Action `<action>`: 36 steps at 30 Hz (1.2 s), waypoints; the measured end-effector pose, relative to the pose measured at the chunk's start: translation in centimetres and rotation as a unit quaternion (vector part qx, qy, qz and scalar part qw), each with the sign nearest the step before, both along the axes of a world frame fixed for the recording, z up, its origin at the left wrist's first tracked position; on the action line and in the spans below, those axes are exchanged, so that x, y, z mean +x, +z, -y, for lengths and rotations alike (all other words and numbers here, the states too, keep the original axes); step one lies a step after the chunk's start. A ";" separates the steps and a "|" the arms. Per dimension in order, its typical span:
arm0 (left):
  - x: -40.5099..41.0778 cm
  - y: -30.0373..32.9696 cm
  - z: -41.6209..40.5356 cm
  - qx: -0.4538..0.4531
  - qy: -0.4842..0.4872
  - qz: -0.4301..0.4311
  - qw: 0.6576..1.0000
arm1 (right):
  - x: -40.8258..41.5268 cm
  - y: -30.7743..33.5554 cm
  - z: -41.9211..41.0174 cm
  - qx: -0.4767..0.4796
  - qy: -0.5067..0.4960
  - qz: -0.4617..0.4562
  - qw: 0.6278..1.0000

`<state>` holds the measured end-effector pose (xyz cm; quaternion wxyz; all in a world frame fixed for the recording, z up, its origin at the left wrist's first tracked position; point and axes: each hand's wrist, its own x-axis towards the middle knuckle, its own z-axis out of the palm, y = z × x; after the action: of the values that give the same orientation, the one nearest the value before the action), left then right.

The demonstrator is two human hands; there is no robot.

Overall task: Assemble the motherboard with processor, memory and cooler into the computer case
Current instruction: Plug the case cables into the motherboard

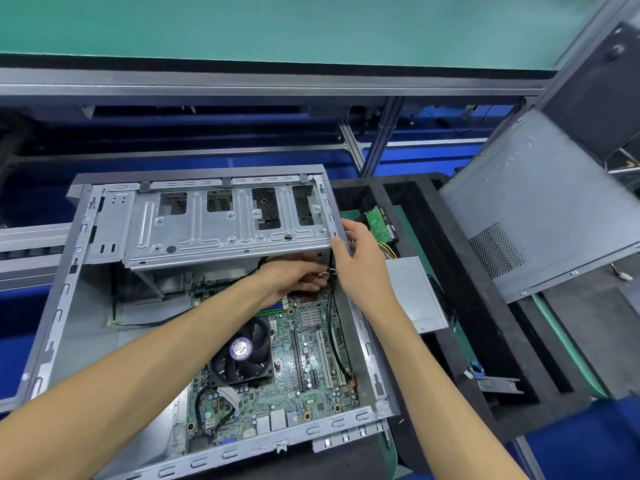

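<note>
under the drive cage [228, 223] at the case's [52, 306] far right corner, my left hand [294, 277] pinches a small white plug [330, 270] while my right hand [360, 261], nearer that wall, grips the cage edge, the board [311, 382] seated below, running toward me.

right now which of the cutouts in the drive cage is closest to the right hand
The rightmost cutout, at the cage's right end beside the right hand gripping that edge. The other three sit further left along the drive cage.

The single head-worn view looks forward and steeply down, close over the open computer case [207, 306].
</note>
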<state>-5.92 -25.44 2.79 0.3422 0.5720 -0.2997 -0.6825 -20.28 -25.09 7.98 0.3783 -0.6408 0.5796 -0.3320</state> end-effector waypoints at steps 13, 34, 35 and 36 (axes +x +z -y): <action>1.0 2.3 -2.0 -0.145 -0.172 0.283 0.932 | -0.1 0.0 0.0 0.001 0.002 0.003 1.000; -3.1 2.1 -9.7 -0.390 -0.553 0.448 0.585 | -0.2 0.0 -0.1 0.003 0.006 0.012 1.000; -3.5 1.7 -9.9 -0.384 -0.530 0.455 0.604 | -0.2 0.0 -0.1 0.002 0.005 0.011 1.000; -3.9 1.3 -10.0 -0.374 -0.508 0.462 0.623 | -0.2 0.0 -0.1 0.002 0.005 0.011 1.000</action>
<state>-9.80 -15.44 4.05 -0.0575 0.3919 -0.8908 -0.2225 -20.45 -24.97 7.94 0.3879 -0.6394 0.5729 -0.3355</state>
